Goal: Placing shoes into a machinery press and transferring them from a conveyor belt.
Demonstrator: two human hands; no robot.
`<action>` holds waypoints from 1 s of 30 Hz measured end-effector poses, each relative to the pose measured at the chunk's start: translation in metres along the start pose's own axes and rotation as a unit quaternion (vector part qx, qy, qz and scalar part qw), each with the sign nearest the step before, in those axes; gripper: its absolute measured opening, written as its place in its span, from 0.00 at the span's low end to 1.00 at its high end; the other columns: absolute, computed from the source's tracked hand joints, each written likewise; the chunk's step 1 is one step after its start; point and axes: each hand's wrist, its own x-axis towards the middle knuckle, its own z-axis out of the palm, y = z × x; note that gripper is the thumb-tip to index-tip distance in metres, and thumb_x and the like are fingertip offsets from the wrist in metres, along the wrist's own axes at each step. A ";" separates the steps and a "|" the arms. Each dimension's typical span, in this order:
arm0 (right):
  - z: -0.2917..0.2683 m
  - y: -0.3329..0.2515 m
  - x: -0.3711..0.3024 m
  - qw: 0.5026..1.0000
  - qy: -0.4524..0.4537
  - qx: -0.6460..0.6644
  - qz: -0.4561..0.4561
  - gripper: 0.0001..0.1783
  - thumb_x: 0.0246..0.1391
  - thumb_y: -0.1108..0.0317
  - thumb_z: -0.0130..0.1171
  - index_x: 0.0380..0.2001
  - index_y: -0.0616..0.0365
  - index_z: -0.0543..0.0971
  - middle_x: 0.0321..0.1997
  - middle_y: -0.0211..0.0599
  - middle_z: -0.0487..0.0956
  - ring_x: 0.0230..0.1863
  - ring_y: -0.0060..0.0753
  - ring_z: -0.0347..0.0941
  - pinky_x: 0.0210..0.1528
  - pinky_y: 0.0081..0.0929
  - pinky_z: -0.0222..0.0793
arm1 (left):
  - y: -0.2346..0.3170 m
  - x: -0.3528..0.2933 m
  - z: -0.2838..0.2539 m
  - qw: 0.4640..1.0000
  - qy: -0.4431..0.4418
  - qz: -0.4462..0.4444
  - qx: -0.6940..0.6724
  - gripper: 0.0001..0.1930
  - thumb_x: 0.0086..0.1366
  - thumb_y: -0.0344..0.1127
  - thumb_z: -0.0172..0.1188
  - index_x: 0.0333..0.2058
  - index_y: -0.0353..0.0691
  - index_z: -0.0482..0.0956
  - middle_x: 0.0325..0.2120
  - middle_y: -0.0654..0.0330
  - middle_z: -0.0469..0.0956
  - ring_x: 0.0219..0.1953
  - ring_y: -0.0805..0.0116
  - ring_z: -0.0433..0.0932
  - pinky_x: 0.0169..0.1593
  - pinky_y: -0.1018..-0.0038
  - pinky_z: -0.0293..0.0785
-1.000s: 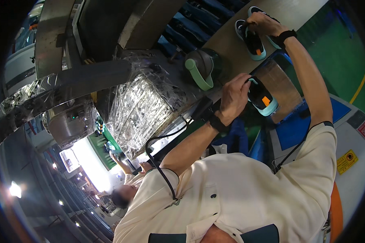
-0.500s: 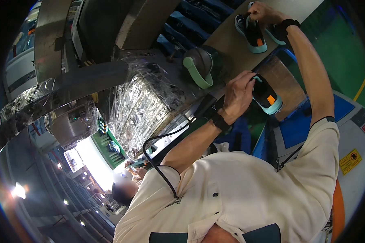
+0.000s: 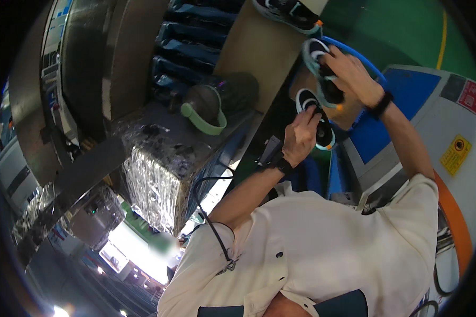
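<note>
My left hand (image 3: 300,138) is closed on a black sneaker (image 3: 324,136) with a white lining and a mint sole, its fingers at the shoe's opening. Just beyond it, my right hand (image 3: 351,79) grips a second black sneaker (image 3: 330,92), also with a mint sole and an orange patch. This second shoe hangs tilted, close to the first one and partly covered by my fingers. At the top of the view another black sneaker (image 3: 293,15) lies on the beige tabletop (image 3: 254,42); whether a further shoe lies beside it I cannot tell.
A dark rounded object with a mint band (image 3: 203,120) sits on the machine ledge at left. Below it is a plastic-wrapped box (image 3: 156,193). A blue-rimmed bin (image 3: 378,74) lies beyond my hands, beside a grey machine with a blue panel (image 3: 402,100). A black cable (image 3: 198,198) runs past my left arm.
My right hand has come back from the tabletop toward my left hand, carrying a sneaker. The left hand still holds its shoe, now turned differently. The whole view has swung.
</note>
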 end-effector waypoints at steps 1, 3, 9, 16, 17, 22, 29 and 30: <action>-0.003 0.011 -0.026 1.000 0.002 0.012 0.028 0.25 0.36 0.82 0.61 0.43 0.58 0.71 0.43 0.47 0.69 0.39 0.59 0.72 0.41 0.47 0.69 | -0.001 -0.002 0.011 1.000 -0.015 0.011 -0.013 0.17 0.52 0.21 0.59 0.43 0.32 0.77 0.47 0.47 0.76 0.44 0.49 0.78 0.46 0.63 0.77; 0.010 0.034 -0.072 0.995 0.014 -0.016 0.095 0.24 0.34 0.84 0.59 0.40 0.58 0.70 0.40 0.51 0.71 0.37 0.61 0.73 0.36 0.49 0.70 | -0.009 0.000 0.037 0.999 -0.039 0.022 -0.031 0.17 0.52 0.20 0.58 0.43 0.33 0.77 0.47 0.48 0.76 0.44 0.49 0.78 0.46 0.63 0.77; 0.107 0.089 -0.150 0.940 -0.093 -0.083 0.316 0.24 0.37 0.82 0.62 0.40 0.61 0.66 0.42 0.53 0.72 0.37 0.59 0.76 0.36 0.48 0.75 | -0.049 0.033 0.152 0.987 -0.139 0.077 -0.016 0.18 0.51 0.23 0.56 0.43 0.37 0.77 0.50 0.55 0.74 0.51 0.53 0.74 0.49 0.61 0.75; 0.194 0.106 -0.186 0.923 -0.015 0.035 0.384 0.33 0.30 0.77 0.72 0.42 0.61 0.65 0.46 0.55 0.69 0.43 0.63 0.75 0.43 0.50 0.75 | -0.084 0.040 0.253 0.954 -0.286 0.082 0.024 0.14 0.50 0.24 0.57 0.38 0.34 0.78 0.55 0.51 0.70 0.55 0.46 0.70 0.56 0.59 0.70; 0.202 0.113 -0.191 0.920 -0.040 0.065 0.384 0.35 0.29 0.75 0.72 0.43 0.61 0.65 0.47 0.57 0.69 0.46 0.65 0.73 0.47 0.50 0.73 | -0.083 0.034 0.252 0.959 -0.266 0.086 0.037 0.14 0.51 0.25 0.57 0.39 0.33 0.78 0.55 0.48 0.68 0.55 0.46 0.69 0.56 0.59 0.70; 0.173 0.124 -0.185 0.963 -0.101 0.141 0.204 0.22 0.44 0.67 0.64 0.45 0.59 0.75 0.45 0.57 0.76 0.48 0.59 0.71 0.50 0.45 0.67 | -0.009 -0.008 0.173 0.977 -0.110 -0.118 -0.143 0.12 0.65 0.29 0.44 0.44 0.30 0.71 0.43 0.38 0.71 0.45 0.41 0.72 0.45 0.53 0.71; -0.084 -0.099 -0.072 0.921 -0.036 0.374 0.099 0.10 0.52 0.74 0.58 0.38 0.65 0.77 0.32 0.35 0.80 0.29 0.21 0.71 0.33 0.20 0.69 | 0.096 -0.075 -0.060 0.933 -0.164 -0.008 -0.321 0.21 0.59 0.38 0.59 0.49 0.33 0.72 0.49 0.46 0.74 0.54 0.49 0.71 0.57 0.59 0.66; -0.122 -0.150 -0.058 0.914 -0.073 0.387 0.098 0.12 0.50 0.73 0.59 0.39 0.67 0.77 0.34 0.40 0.82 0.31 0.24 0.76 0.34 0.21 0.70 | 0.097 -0.084 -0.092 0.912 -0.165 -0.005 -0.375 0.18 0.59 0.36 0.58 0.46 0.31 0.74 0.39 0.48 0.77 0.45 0.53 0.76 0.50 0.63 0.71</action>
